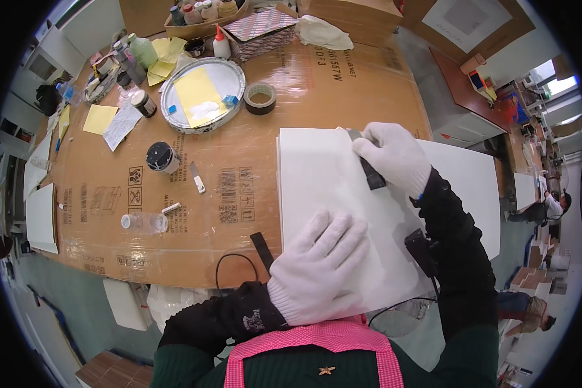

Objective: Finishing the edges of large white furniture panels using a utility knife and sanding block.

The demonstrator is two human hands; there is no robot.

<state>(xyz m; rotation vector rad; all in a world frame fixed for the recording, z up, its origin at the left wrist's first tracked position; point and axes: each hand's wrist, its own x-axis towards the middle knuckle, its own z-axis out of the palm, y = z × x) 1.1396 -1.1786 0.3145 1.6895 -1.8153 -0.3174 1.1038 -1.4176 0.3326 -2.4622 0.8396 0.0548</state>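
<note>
My left hand [320,268], in a white knit glove, lies flat on a white panel [394,258] with its fingers stretched out. Toward the panel's far edge, my right hand [398,155], gloved the same way, is closed on a flat dark strip [372,176]. A greyish end of the strip shows beyond the fingers, and its black end rests against the panel; its exact kind is unclear. Another white panel [465,194] extends to the right from under my right arm.
Left on the cardboard-covered table [110,226] are a utility knife [198,178], a dark-topped jar [162,158], a clear bottle [145,223], a tape roll [260,98] and a paint-smeared bucket lid [229,116]. A black device on a cable [421,252] hangs beside my right forearm.
</note>
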